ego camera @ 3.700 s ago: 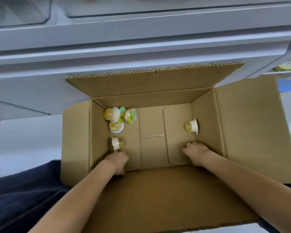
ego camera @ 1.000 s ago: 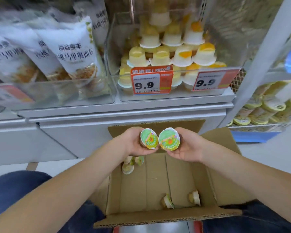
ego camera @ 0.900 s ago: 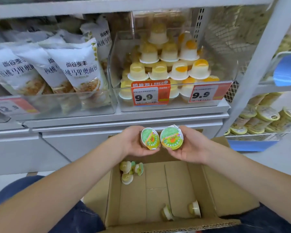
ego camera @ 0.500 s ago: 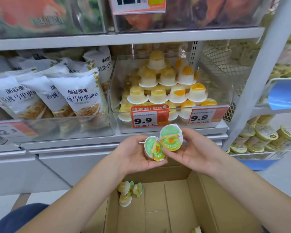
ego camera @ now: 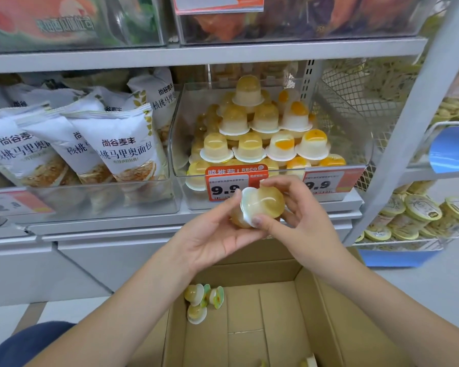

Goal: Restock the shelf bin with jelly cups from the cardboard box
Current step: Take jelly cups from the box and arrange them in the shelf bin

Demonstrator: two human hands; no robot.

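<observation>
Head view is showing two jelly cups (ego camera: 260, 205) being pressed lid to lid between the hands, probably so both travel as one bundle; the left hand (ego camera: 217, 239) is cradling them from below while the right hand (ego camera: 297, 218) is pinching from the side. Just beyond the fingers, the shelf bin (ego camera: 366, 165) is sitting with its pyramid of cups; below the wrists, the cardboard box (ego camera: 313, 300) is lying open with a few cups left.

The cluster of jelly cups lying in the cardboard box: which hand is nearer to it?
Left. The left hand is above the cluster of jelly cups in the box's far-left corner; the right hand is farther right.
</observation>
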